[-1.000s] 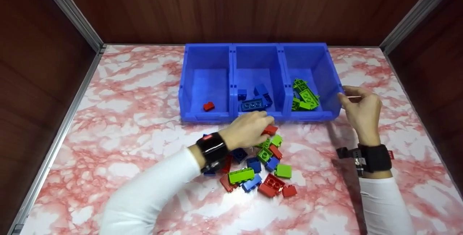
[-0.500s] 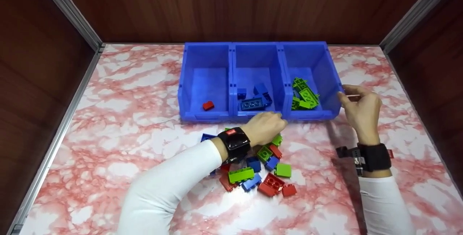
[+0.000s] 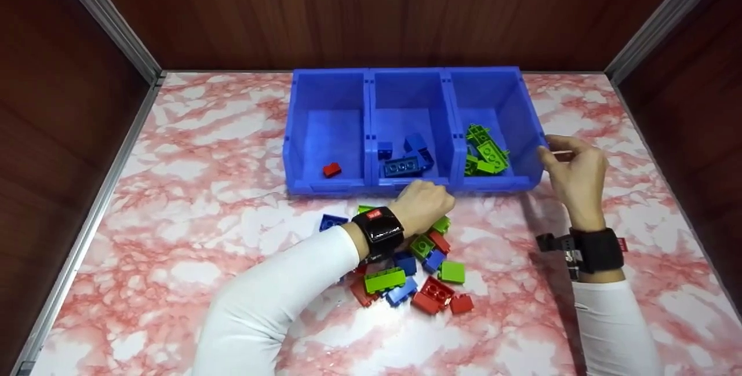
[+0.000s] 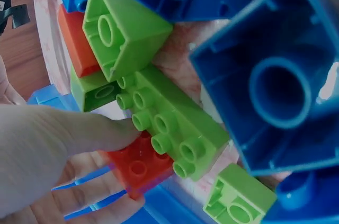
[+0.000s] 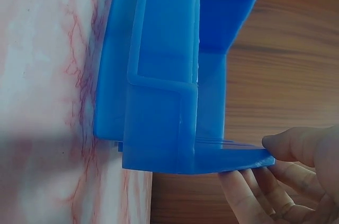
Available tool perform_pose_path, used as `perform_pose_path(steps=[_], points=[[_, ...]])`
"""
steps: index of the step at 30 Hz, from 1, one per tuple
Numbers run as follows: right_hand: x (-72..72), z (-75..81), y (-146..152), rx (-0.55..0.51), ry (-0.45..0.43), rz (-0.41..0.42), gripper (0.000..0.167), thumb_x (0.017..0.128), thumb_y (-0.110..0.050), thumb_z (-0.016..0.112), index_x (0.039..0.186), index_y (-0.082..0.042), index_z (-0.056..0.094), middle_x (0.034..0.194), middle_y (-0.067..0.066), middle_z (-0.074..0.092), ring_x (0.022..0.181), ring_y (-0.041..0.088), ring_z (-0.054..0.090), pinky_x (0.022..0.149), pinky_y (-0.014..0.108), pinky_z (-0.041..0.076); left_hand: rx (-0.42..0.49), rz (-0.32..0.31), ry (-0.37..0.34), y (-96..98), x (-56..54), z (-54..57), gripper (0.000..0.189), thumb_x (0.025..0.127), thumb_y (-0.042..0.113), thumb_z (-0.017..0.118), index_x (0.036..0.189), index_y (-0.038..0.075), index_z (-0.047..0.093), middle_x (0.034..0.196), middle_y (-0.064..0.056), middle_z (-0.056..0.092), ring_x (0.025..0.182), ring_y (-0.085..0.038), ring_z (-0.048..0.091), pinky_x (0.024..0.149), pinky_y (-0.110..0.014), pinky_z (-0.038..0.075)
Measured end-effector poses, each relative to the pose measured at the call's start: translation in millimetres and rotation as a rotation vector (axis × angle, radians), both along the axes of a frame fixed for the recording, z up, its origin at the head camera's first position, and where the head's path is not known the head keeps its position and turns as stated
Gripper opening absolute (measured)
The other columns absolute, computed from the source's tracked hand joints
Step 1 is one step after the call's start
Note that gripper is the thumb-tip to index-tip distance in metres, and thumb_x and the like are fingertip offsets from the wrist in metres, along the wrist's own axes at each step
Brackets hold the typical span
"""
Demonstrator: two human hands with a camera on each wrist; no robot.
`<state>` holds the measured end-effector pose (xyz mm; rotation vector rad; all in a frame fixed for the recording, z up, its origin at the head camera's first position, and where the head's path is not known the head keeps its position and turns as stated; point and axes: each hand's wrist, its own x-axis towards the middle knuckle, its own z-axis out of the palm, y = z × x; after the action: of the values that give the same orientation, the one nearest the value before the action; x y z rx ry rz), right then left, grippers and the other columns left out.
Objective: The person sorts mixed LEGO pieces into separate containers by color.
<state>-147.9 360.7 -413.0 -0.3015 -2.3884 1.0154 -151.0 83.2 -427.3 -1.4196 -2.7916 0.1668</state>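
Observation:
My left hand (image 3: 423,205) is over the pile in front of the blue three-compartment bin (image 3: 327,188). In the left wrist view its thumb and fingers pinch a red building brick (image 4: 139,166), which the head view hides behind the hand. Right beside that brick lies a long green brick (image 4: 177,123) with its studs showing. A large blue brick (image 4: 280,91) stands close to the camera. My right hand (image 3: 579,176) pinches the rim of the bin's right wall (image 5: 233,159), thumb on one side and fingers on the other.
One small red brick (image 3: 331,170) lies in the left compartment. Blue bricks (image 3: 402,166) sit in the middle one and green bricks (image 3: 491,156) in the right. Loose red, blue and green bricks, among them a green one (image 3: 452,272), spread across the marbled table (image 3: 510,329).
My left hand has shifted a little to the right over the pile, and its fingers now cover the red brick that showed at their tips. My right hand keeps its hold on the bin.

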Motion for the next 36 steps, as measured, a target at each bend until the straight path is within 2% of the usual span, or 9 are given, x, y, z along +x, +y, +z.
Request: perform_pose_path(steps=[6,11,15,18,20,24,28,32,36], points=[[-0.3,-0.4,-1.4,-0.013,0.006,0.011,0.024,0.093,-0.013,0.075,0.114,-0.001,0.08,0.108,0.026,0.079,0.069,-0.015,0.058,0.061,0.002,0.047,0.022,-0.017,-0.029,-3.4,-2.4,6.3,0.015,0.091,0.002,0.07,0.099,0.013,0.076,0.096,0.0,0.079,0.081,-0.016,0.073,0.071,-0.028,0.065],[-0.1,-1.9,-1.3,-0.01,-0.003,0.02,0.025,0.094,-0.013,0.075,0.115,-0.002,0.08,0.108,0.024,0.079,0.069,-0.017,0.056,0.061,0.002,0.047,0.073,-0.034,-0.091,-13.4,-1.3,22.0,0.021,0.091,-0.008,0.062,0.093,0.01,0.074,0.093,-0.002,0.077,0.071,-0.014,0.058,0.069,-0.027,0.063],[1.0,-1.7,-0.1,-0.011,-0.01,0.014,0.024,0.094,-0.014,0.076,0.115,-0.003,0.08,0.107,0.023,0.08,0.068,-0.019,0.055,0.061,0.001,0.045,0.12,-0.019,-0.267,-23.5,-2.0,44.5,0.022,0.095,-0.009,0.06,0.099,0.007,0.075,0.095,-0.004,0.076,0.071,-0.011,0.055,0.069,-0.021,0.058],[1.2,-1.0,0.5,-0.007,-0.011,0.004,0.024,0.094,-0.015,0.076,0.115,-0.005,0.081,0.105,0.021,0.08,0.067,-0.02,0.055,0.06,0.001,0.045,0.16,0.06,-0.423,-36.1,-7.4,67.5,0.022,0.097,-0.006,0.061,0.11,0.007,0.074,0.1,-0.004,0.075,0.079,-0.011,0.064,0.076,-0.018,0.057],[1.1,-0.7,0.3,-0.005,-0.013,-0.006,0.024,0.093,-0.016,0.076,0.114,-0.006,0.082,0.105,0.021,0.08,0.067,-0.021,0.055,0.06,0.001,0.045,0.194,0.12,-0.475,-47.7,-13.2,84.1,0.023,0.098,-0.001,0.063,0.117,0.008,0.073,0.108,-0.004,0.076,0.091,-0.013,0.069,0.085,-0.02,0.059],[0.6,-1.0,0.2,-0.004,-0.005,-0.011,0.024,0.093,-0.016,0.076,0.114,-0.006,0.082,0.106,0.024,0.079,0.067,-0.02,0.056,0.061,0.002,0.046,0.259,0.18,-0.428,-74.8,-29.3,112.6,0.019,0.099,0.011,0.07,0.118,0.009,0.073,0.113,-0.006,0.075,0.102,-0.02,0.07,0.092,-0.029,0.06],[0.2,-1.2,0.3,-0.003,0.003,-0.001,0.024,0.093,-0.015,0.076,0.114,-0.005,0.081,0.105,0.022,0.08,0.067,-0.02,0.055,0.061,0.001,0.045,0.316,0.239,-0.325,-103.7,-47.9,126.5,0.019,0.097,0.014,0.073,0.115,0.007,0.074,0.112,-0.01,0.073,0.104,-0.025,0.069,0.091,-0.037,0.061],[-0.6,-1.0,0.6,-0.005,0.003,-0.003,0.024,0.093,-0.016,0.076,0.113,-0.005,0.082,0.103,0.02,0.08,0.066,-0.019,0.055,0.06,0.002,0.045,0.361,0.316,-0.215,-126.5,-66.9,118.0,0.019,0.095,0.009,0.074,0.112,0.001,0.075,0.112,-0.016,0.074,0.106,-0.034,0.071,0.093,-0.046,0.062],[-1.7,-1.3,0.6,-0.01,-0.005,-0.007,0.024,0.093,-0.015,0.076,0.114,-0.004,0.081,0.104,0.02,0.08,0.066,-0.017,0.056,0.06,0.002,0.046,0.34,0.386,-0.14,-135.9,-82.5,91.7,0.011,0.091,0.002,0.073,0.102,-0.002,0.073,0.105,-0.021,0.076,0.101,-0.042,0.073,0.09,-0.053,0.064]])
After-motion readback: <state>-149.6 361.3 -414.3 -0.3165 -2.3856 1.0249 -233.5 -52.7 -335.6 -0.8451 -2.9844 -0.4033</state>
